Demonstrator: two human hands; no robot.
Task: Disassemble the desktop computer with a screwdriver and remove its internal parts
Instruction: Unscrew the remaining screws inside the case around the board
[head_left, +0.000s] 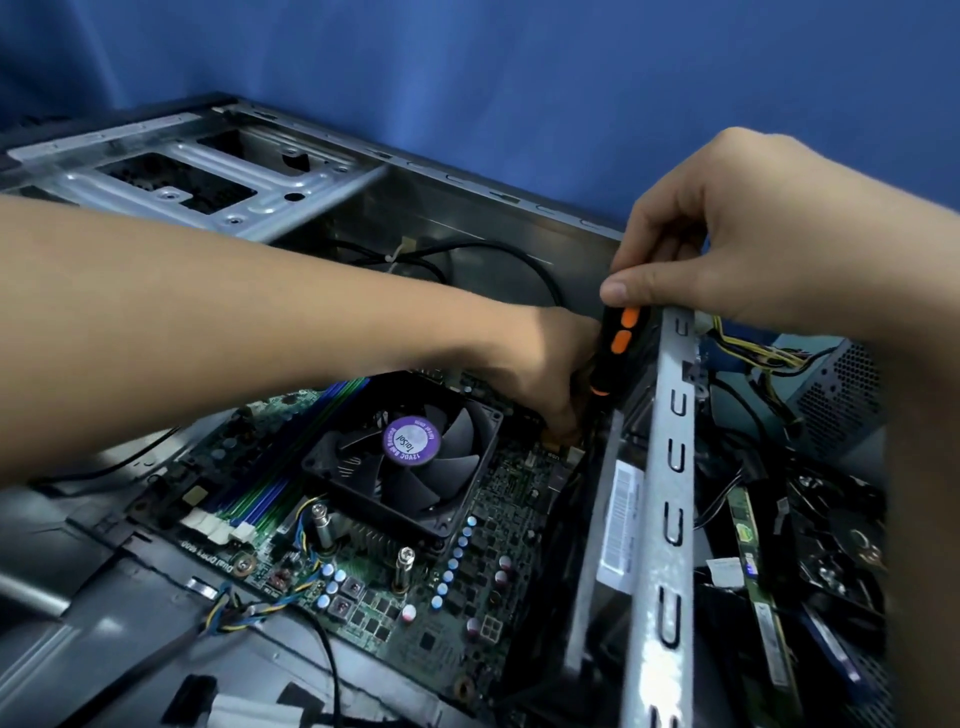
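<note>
Against a blue wall, the open computer case (467, 200) lies on its side and fills almost all the view. On its floor sits the green main board (498, 519), with thin cables running over its near corner. At the right, outside the grey metal side wall (670, 493) of the case, a power supply (841, 395) lies among loose cables and memory sticks (748, 540). A black fan (410, 457) with a purple label sits in the middle of the board. The right hand (727, 223) is above the side wall; its thumb and fingers pinch the top of the screwdriver (618, 353). The left hand (540, 364) reaches down to the board just beside the fan. Its fingers are bent downward, and I cannot tell whether they pinch anything. The screwdriver, black with orange, stands almost upright inside the case between the two hands, and its tip is hidden.
</note>
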